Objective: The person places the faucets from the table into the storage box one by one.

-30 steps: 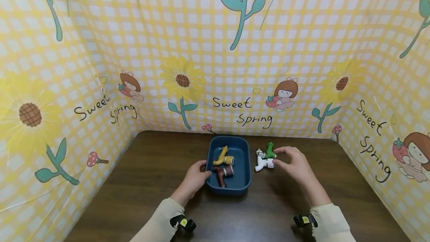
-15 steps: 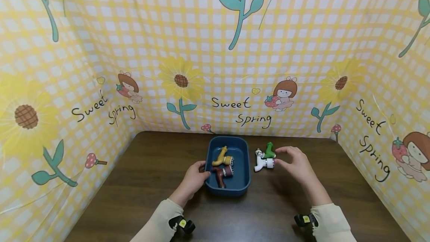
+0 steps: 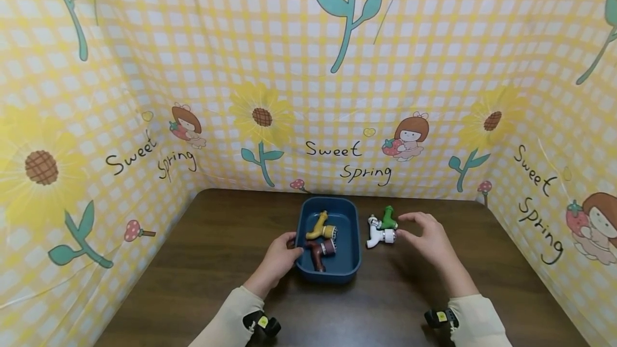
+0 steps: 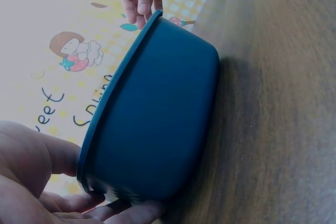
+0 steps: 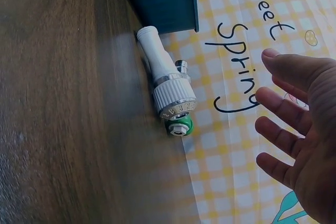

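Observation:
My left hand grips the left side of a blue plastic tub. In the left wrist view its thumb lies at the tub's rim and its fingers against the wall. Inside the tub lie a yellow tap and a dark brown tap. To the right of the tub a white tap with a ribbed collar lies on the table, against a smaller green tap. My right hand hovers just right of these two, fingers spread and apart from them in the right wrist view.
The dark wooden table is walled on three sides by a yellow checked cloth with printed flowers and lettering. The tub stands near the table's back edge. Each wrist wears a black strap with a small camera.
Both hands and all the taps stay where they were. The whole head view shifts only slightly.

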Demonstrator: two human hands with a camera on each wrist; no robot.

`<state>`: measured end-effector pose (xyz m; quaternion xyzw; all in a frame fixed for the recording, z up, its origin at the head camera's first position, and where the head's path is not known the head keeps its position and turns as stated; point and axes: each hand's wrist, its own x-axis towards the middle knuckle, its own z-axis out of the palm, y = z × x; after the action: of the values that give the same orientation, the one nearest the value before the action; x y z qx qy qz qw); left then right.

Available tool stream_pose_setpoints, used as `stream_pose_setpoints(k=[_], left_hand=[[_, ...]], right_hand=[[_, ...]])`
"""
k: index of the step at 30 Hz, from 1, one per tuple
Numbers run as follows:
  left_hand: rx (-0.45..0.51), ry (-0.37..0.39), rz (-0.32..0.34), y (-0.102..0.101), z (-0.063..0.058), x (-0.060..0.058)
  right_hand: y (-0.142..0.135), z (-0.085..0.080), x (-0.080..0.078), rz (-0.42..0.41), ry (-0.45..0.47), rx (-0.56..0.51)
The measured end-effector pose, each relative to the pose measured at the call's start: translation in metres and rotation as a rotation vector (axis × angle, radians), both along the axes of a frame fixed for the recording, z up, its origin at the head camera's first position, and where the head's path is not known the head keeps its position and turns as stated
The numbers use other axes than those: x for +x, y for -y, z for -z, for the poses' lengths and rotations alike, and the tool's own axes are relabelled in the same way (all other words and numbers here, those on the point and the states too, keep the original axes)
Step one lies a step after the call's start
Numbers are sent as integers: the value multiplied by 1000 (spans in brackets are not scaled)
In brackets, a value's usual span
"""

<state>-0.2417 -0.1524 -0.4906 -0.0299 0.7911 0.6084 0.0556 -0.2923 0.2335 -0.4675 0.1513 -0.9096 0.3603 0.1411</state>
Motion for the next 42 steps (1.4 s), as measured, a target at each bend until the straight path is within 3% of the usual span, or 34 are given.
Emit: stream_pose_setpoints(k=[11,28,42], left_hand=[[16,7,8,0,1,2],[37,-10,25,0,1,2],[9,-12,16,0,-1,1]], right_hand=[[-1,2,-5,7,8,2],[-4,3,-26,-7,27,24],[-9,3,-43,-12,106,55]])
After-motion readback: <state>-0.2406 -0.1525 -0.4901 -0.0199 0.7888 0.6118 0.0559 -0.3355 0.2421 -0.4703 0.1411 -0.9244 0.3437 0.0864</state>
